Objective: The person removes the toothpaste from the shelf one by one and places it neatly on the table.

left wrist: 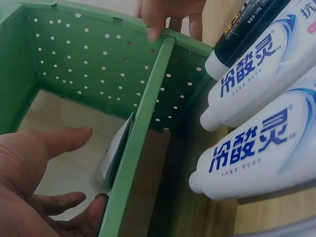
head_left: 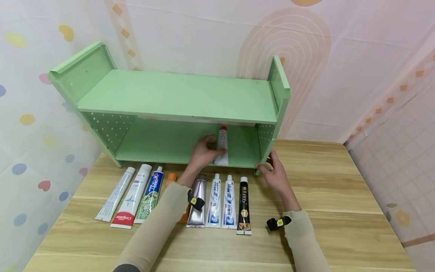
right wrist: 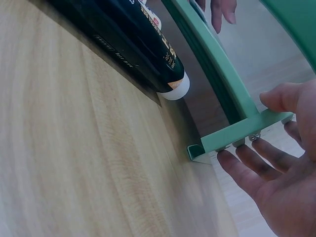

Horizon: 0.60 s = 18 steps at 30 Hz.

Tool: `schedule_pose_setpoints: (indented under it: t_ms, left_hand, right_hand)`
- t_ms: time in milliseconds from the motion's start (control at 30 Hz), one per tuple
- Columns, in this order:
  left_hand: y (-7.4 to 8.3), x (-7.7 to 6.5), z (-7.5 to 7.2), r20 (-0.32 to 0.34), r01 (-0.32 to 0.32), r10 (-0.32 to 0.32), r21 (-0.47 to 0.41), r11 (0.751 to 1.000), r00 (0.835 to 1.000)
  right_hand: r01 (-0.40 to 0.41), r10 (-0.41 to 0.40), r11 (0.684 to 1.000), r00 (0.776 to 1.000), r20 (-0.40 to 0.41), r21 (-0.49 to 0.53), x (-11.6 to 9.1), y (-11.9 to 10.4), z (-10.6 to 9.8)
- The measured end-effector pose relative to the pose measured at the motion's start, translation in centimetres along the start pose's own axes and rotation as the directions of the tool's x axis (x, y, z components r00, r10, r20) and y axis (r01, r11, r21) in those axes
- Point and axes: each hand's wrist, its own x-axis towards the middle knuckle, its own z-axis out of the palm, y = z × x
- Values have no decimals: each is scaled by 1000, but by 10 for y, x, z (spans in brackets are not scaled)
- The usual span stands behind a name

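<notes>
A white toothpaste tube (head_left: pixel 222 145) with a red cap lies on the lower board of the green shelf (head_left: pixel 176 96), its cap toward the back. My left hand (head_left: pixel 205 152) is right at this tube, thumb over it in the head view. Seen from the left wrist, the thumb and fingers (left wrist: pixel 69 140) are spread apart beside the tube (left wrist: pixel 116 153). On the right, my right hand (head_left: pixel 276 174) grips the shelf's side panel (right wrist: pixel 232 132) near its lower front corner. Its thumb lies inside the panel and its fingers (right wrist: pixel 252 165) press the outside.
Several toothpaste tubes lie in a row on the wooden table (head_left: pixel 326 181) before the shelf. They include a Colgate tube (head_left: pixel 132 196), a silver tube (head_left: pixel 197 213) and a black tube (head_left: pixel 243 204). My left forearm crosses over an orange tube (head_left: pixel 172 176). A patterned cloth (head_left: pixel 190 34) hangs behind.
</notes>
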Motion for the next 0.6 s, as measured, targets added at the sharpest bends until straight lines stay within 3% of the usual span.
schedule_pose_setpoints:
  t_ms: [133,267,433,600]
  left_hand:
    - [3,1,5,-13,-7,7,21,1000,1000]
    - [6,2,7,-33,0,3,101,995,999]
    - [9,3,10,-66,-13,29,221,975,997]
    - [11,3,14,-86,-29,55,273,962,995]
  right_hand:
    - [-2,2,1000,1000,-3,-7,0,1,0]
    - [-8,8,1000,1000,-2,-12,1,3,0]
    - [0,0,1000,1000,-3,-16,1,3,0]
    - [5,-5,1000,1000,-5,-13,1,3,-1]
